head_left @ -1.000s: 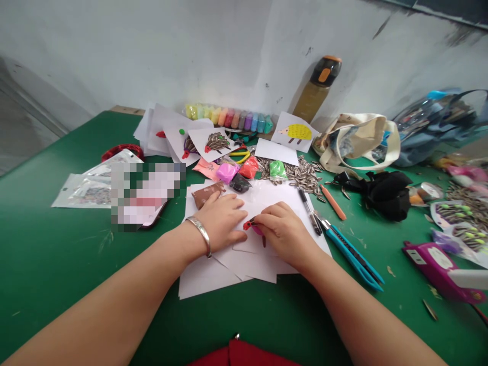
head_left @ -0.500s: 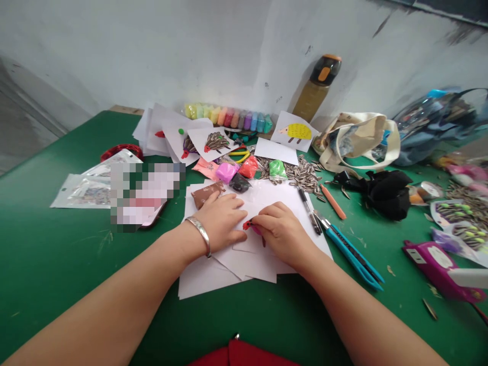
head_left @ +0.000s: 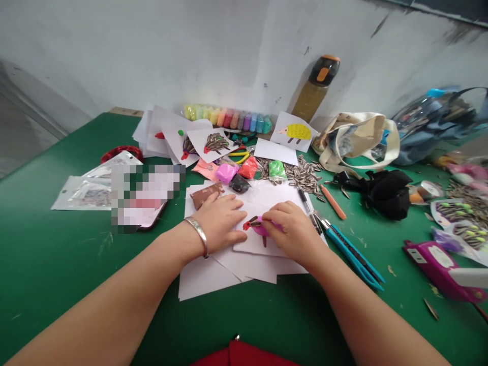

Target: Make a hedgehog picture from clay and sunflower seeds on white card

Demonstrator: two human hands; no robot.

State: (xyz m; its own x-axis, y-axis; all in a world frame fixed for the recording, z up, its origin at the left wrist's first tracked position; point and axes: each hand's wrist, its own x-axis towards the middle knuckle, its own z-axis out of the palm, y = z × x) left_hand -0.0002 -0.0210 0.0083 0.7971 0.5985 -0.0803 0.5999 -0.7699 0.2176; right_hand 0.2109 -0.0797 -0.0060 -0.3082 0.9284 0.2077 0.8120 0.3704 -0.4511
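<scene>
A small animal figure [head_left: 259, 226] with a red snout, a pink body and brown legs lies on a white card [head_left: 247, 244]. Dark seeds sit at its head end. My left hand [head_left: 219, 223] rests flat on the card's left side with fingers spread, a brown clay packet [head_left: 204, 195] just behind it. Over the pink body, my right hand [head_left: 287, 229] has its thumb and fingers pinched together; whatever may be between the fingertips is hidden. White sheets [head_left: 206, 279] lie beneath the card.
Clay packets [head_left: 227, 173] and a pile of sunflower seeds [head_left: 305, 175] are behind the hands. To the right lie pens [head_left: 308, 206], an orange tool [head_left: 333, 202], blue tweezers [head_left: 354, 254] and a magenta glue gun [head_left: 438, 269]. A pixelated phone [head_left: 148, 198] is left.
My right hand has shifted slightly right, from the figure's head to its pink body, exposing the seeds by the head. My left hand has stayed nearly still.
</scene>
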